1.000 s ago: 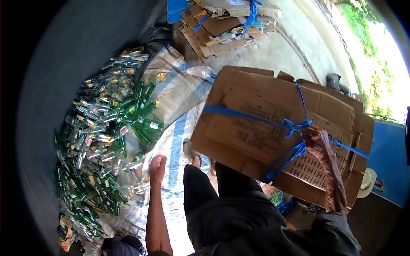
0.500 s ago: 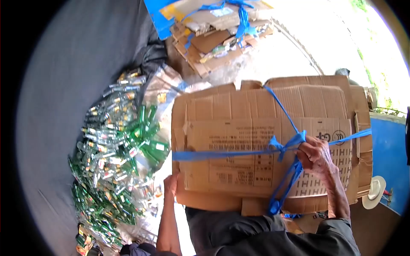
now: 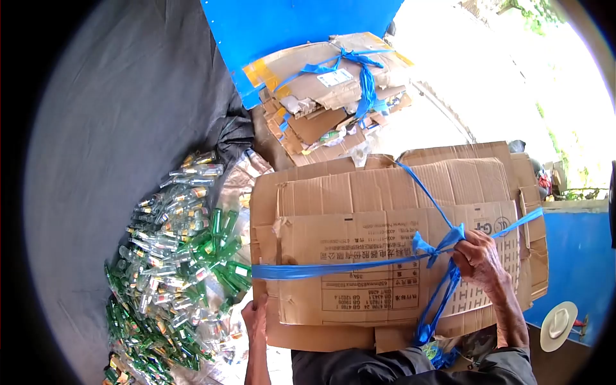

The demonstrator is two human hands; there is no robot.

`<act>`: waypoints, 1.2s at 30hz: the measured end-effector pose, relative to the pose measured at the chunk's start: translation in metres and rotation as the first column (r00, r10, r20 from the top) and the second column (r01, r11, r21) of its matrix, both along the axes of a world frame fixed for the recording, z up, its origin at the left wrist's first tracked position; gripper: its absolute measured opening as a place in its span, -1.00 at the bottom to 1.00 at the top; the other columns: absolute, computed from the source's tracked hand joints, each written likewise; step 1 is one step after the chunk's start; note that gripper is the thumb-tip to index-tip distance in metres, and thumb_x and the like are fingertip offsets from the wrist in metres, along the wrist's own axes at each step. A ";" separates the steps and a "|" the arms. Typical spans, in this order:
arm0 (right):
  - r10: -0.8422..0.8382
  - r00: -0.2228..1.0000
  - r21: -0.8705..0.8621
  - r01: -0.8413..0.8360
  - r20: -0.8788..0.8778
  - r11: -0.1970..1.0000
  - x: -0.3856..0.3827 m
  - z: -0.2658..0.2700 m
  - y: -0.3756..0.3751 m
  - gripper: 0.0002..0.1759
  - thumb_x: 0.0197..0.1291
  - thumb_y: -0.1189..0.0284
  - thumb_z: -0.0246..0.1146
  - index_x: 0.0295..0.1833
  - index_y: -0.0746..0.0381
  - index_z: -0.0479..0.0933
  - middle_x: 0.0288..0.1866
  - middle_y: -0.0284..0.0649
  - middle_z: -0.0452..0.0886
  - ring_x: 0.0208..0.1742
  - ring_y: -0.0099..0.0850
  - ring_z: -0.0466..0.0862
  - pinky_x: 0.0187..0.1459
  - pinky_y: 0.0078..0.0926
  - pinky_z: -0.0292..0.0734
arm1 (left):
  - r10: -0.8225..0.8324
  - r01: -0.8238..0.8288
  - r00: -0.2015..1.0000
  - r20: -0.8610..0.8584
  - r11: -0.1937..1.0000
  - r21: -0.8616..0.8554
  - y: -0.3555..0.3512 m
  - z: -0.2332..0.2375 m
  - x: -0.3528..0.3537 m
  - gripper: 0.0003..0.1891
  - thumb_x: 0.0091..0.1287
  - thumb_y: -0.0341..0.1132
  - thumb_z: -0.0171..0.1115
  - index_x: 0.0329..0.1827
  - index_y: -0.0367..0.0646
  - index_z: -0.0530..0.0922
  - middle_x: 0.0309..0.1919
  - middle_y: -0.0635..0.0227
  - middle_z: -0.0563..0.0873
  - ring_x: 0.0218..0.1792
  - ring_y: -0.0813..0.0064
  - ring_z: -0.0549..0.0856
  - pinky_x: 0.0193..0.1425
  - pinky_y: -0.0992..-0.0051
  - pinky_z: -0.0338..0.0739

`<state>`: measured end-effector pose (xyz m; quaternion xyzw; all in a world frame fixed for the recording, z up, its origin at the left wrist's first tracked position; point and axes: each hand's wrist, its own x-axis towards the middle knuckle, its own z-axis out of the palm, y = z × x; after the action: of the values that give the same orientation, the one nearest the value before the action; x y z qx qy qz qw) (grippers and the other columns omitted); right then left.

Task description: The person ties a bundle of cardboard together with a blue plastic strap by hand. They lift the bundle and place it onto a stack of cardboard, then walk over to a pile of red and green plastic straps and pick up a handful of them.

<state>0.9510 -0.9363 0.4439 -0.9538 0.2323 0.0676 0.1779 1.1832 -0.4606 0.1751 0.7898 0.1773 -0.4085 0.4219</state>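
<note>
A flattened cardboard bundle, printed with text, lies tilted across my front. Blue plastic strapping crosses it both ways and meets in a knot right of the middle. At that knot my right hand is closed around the strap, fingers curled under it. My left hand grips the bundle's lower left edge, its fingertips partly hidden behind the cardboard. The bundle's underside is out of sight.
Beyond it stands another strapped stack of cardboard against a blue panel. A large heap of glass bottles spreads along the left, beside a dark sheet. A white hat hangs at the right, by a blue wall.
The bundle and both hands sit lower in the view, and more of the far stack and blue panel shows. Both hands keep their hold.
</note>
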 end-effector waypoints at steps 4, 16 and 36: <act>0.007 1.000 -0.056 -0.005 0.030 0.998 -0.018 -0.005 0.010 -0.88 0.09 0.58 0.43 -0.32 0.25 0.60 -0.36 -0.15 0.57 -0.32 -0.12 0.62 -0.20 -0.11 0.55 | 0.023 -0.017 0.993 0.113 0.998 -0.054 0.011 -0.010 -0.011 -0.41 0.34 0.11 0.52 -0.21 -0.43 0.69 -0.37 0.29 0.74 -0.33 0.47 0.63 -0.19 0.34 0.55; 0.007 0.962 -0.336 0.089 0.274 0.938 -0.040 -0.023 0.035 -0.80 0.36 0.45 0.35 -0.35 0.20 0.54 -0.38 -0.20 0.53 -0.30 -0.19 0.59 -0.14 -0.15 0.42 | 0.183 -0.126 0.972 0.148 0.935 -0.332 0.025 0.005 -0.014 -0.48 0.42 -0.02 0.52 -0.02 -0.45 0.70 -0.18 0.24 0.82 -0.27 0.47 0.74 -0.18 0.41 0.65; 0.055 0.953 -0.646 0.158 0.297 0.746 -0.055 -0.034 0.014 -0.88 0.39 0.48 0.42 -0.21 0.27 0.81 -0.30 -0.08 0.77 -0.24 -0.20 0.77 -0.06 -0.15 0.66 | 0.371 -0.203 0.927 0.061 0.632 -0.748 0.005 0.021 -0.056 -0.45 0.42 -0.06 0.54 0.13 -0.46 0.65 0.00 0.17 0.80 -0.11 0.37 0.78 -0.01 0.33 0.70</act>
<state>0.8957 -0.9227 0.4101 -0.9466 0.2380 -0.1685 -0.1377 1.1274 -0.4556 0.1965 0.5553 0.0784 -0.2864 0.7769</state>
